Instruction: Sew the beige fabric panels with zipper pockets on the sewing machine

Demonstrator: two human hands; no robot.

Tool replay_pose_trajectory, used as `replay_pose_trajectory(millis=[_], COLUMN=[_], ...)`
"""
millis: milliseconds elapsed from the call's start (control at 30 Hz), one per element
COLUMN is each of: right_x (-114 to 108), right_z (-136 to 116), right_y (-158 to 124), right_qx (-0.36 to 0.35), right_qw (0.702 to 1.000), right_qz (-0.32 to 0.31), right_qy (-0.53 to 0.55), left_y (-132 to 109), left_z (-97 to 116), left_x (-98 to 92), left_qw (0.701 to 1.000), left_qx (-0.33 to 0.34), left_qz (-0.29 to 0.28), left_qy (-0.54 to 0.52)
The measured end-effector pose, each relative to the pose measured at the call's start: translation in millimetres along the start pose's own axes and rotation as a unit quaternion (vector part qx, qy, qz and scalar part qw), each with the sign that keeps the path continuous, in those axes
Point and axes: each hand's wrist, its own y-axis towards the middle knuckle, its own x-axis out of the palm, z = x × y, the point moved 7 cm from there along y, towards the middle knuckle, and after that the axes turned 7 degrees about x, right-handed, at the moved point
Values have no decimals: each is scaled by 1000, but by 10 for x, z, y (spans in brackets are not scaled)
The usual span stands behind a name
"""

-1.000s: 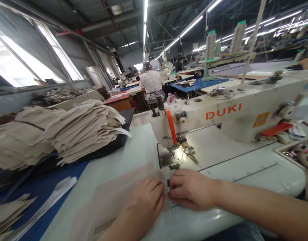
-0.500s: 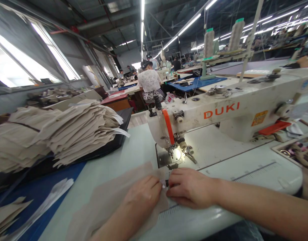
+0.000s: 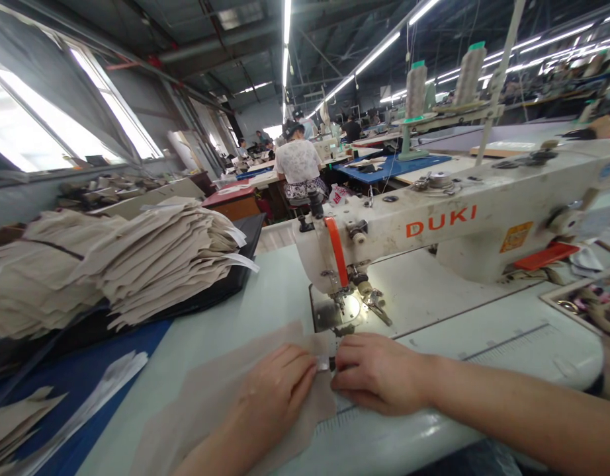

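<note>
A thin beige fabric piece (image 3: 225,390) lies flat on the pale sewing table (image 3: 483,344), just in front of the needle plate (image 3: 335,314). My left hand (image 3: 275,393) rests on the fabric with its fingers curled, pinching its right edge. My right hand (image 3: 379,373) is closed beside it, fingertips meeting the left hand's at a small light tag (image 3: 325,362) on the fabric edge. The white DUKI sewing machine (image 3: 458,218) stands right behind both hands, its lamp lit over the presser foot (image 3: 342,301).
A tall stack of beige cut pieces (image 3: 116,261) sits on the left on a dark tray. Blue cloth (image 3: 61,377) with scraps covers the near left. A tray of small parts (image 3: 587,304) is at right. Thread cones (image 3: 417,86) stand behind. A seated person (image 3: 299,168) works farther back.
Both hands stay pinched together at the fabric edge; the left hand has slid slightly back toward me, and the view shifted a little.
</note>
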Motion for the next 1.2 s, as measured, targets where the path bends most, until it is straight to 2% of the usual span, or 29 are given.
replay_pose_trajectory(millis=[133, 267, 367, 700, 1033, 1200], right_x=[-11, -31, -11, 14, -5, 7], right_z=[43, 131, 159, 254, 512, 614], right_y=[10, 39, 60, 75, 55, 57], right_qx=[26, 86, 107, 141, 184, 203], right_qw=[1000, 996, 994, 986, 976, 971], right_qz=[-6, 8, 0, -34, -33, -25], right_qy=[-10, -26, -35, -82, -113, -120], left_y=[-170, -351, -387, -294, -5, 145], left_z=[44, 102, 123, 123, -117, -227], left_x=[4, 143, 205, 295, 531, 581], left_qw=[999, 997, 995, 993, 997, 997], left_qx=[6, 3, -3, 24, 20, 21], left_qz=[-10, -44, -52, -56, -38, -37], left_qy=[37, 70, 84, 98, 63, 64])
